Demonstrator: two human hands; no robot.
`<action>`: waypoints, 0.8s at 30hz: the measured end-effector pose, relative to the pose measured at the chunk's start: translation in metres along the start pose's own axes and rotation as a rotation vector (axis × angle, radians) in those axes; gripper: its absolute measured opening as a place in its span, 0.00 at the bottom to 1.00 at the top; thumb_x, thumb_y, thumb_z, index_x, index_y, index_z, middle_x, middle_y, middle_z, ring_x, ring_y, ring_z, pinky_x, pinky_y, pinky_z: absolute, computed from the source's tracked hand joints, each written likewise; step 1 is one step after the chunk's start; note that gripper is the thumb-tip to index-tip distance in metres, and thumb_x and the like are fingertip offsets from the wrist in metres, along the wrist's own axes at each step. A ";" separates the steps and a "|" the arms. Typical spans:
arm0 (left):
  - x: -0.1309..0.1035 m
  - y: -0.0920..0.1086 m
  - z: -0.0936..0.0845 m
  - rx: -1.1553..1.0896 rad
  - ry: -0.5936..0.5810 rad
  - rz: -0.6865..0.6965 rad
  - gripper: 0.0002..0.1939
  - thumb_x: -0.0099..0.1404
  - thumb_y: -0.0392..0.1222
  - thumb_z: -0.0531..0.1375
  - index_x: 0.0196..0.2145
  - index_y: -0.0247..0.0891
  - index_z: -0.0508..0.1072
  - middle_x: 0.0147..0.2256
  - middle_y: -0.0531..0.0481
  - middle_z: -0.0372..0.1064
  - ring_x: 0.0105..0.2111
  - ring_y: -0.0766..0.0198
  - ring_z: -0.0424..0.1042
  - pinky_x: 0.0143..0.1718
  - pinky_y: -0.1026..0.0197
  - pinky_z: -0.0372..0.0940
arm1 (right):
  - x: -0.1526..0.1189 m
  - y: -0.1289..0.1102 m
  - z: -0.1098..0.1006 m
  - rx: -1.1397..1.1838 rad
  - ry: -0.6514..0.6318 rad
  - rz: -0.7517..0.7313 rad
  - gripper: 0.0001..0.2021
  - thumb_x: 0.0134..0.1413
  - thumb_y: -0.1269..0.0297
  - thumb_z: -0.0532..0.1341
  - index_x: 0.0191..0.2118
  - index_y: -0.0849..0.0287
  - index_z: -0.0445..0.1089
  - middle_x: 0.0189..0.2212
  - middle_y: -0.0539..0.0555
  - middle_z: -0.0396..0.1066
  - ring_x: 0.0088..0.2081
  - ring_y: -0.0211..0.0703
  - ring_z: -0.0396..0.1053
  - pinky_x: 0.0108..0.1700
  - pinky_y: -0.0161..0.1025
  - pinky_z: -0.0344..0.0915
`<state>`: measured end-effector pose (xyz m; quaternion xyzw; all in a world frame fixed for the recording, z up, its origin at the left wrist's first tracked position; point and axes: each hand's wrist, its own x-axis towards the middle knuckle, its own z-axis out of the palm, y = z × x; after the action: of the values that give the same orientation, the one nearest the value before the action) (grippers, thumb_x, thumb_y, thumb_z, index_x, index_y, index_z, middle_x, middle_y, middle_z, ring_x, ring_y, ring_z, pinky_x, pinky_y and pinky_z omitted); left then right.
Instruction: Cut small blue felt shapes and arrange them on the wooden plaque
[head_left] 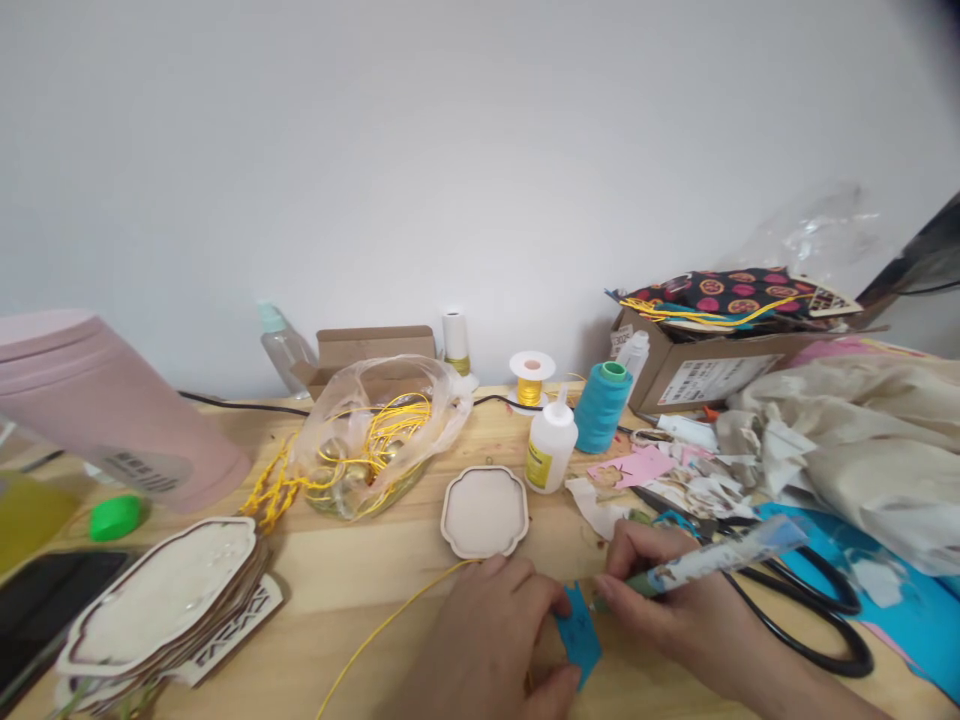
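Paper (pixel 579 640), blue, pinched in left hand (pixel 491 620); pen (pixel 716 563) gripped in right hand (pixel 667 605), tip near paper. Risk: crooked marks from loosened pinch; snagging on scissors (pixel 844 668), right of grip.

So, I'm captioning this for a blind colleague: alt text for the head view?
The left hand holds a blue piece at a wooden table; the right hand holds a pen-like tool, tip near that piece. Nearby: a scalloped plaque, white bottle and scissors.
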<state>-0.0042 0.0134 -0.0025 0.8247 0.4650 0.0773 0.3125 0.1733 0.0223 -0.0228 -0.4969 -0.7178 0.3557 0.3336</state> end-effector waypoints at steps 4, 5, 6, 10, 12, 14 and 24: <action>0.000 0.002 -0.001 0.009 -0.006 -0.010 0.13 0.49 0.36 0.58 0.35 0.37 0.69 0.31 0.50 0.66 0.32 0.59 0.62 0.33 0.59 0.56 | 0.000 0.000 0.002 0.021 -0.029 0.009 0.11 0.43 0.65 0.56 0.16 0.58 0.55 0.13 0.45 0.54 0.16 0.34 0.50 0.16 0.31 0.47; -0.001 0.002 -0.001 0.013 -0.006 -0.013 0.13 0.49 0.36 0.58 0.35 0.37 0.69 0.31 0.50 0.66 0.32 0.59 0.62 0.33 0.59 0.56 | 0.000 0.000 0.002 0.022 -0.043 0.010 0.11 0.43 0.65 0.56 0.16 0.58 0.55 0.13 0.45 0.55 0.16 0.34 0.51 0.16 0.31 0.47; -0.001 0.003 -0.001 0.018 -0.004 -0.012 0.12 0.49 0.36 0.58 0.35 0.37 0.69 0.30 0.50 0.66 0.31 0.59 0.62 0.33 0.59 0.56 | 0.000 0.000 0.003 0.019 -0.053 0.008 0.11 0.43 0.65 0.57 0.16 0.58 0.56 0.13 0.45 0.56 0.16 0.33 0.51 0.16 0.30 0.47; -0.002 0.004 -0.001 0.007 0.010 -0.002 0.12 0.49 0.37 0.57 0.35 0.37 0.69 0.31 0.50 0.66 0.33 0.58 0.62 0.35 0.58 0.55 | 0.000 0.000 0.005 -0.028 -0.060 -0.037 0.09 0.42 0.68 0.58 0.16 0.59 0.59 0.13 0.46 0.59 0.16 0.33 0.54 0.16 0.30 0.48; -0.002 0.004 -0.001 -0.007 0.009 -0.006 0.13 0.49 0.37 0.58 0.35 0.37 0.69 0.32 0.49 0.67 0.34 0.58 0.62 0.36 0.57 0.55 | 0.000 0.001 0.004 -0.043 -0.062 -0.051 0.09 0.42 0.69 0.58 0.16 0.60 0.59 0.13 0.47 0.60 0.16 0.34 0.55 0.17 0.30 0.49; -0.003 0.004 -0.001 -0.009 0.003 -0.007 0.13 0.49 0.37 0.58 0.35 0.36 0.69 0.33 0.48 0.67 0.35 0.57 0.62 0.36 0.57 0.55 | 0.000 0.002 0.004 -0.035 -0.068 -0.048 0.09 0.42 0.69 0.58 0.17 0.60 0.59 0.12 0.47 0.60 0.16 0.34 0.55 0.16 0.30 0.49; -0.001 0.003 -0.001 0.010 -0.001 -0.010 0.13 0.49 0.38 0.57 0.35 0.37 0.69 0.32 0.49 0.66 0.34 0.58 0.62 0.34 0.58 0.55 | 0.000 0.003 0.005 -0.039 -0.062 -0.038 0.09 0.42 0.68 0.58 0.17 0.59 0.60 0.12 0.46 0.60 0.16 0.34 0.55 0.16 0.29 0.49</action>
<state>-0.0033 0.0119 -0.0002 0.8239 0.4696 0.0731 0.3088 0.1710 0.0225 -0.0280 -0.4782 -0.7440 0.3504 0.3083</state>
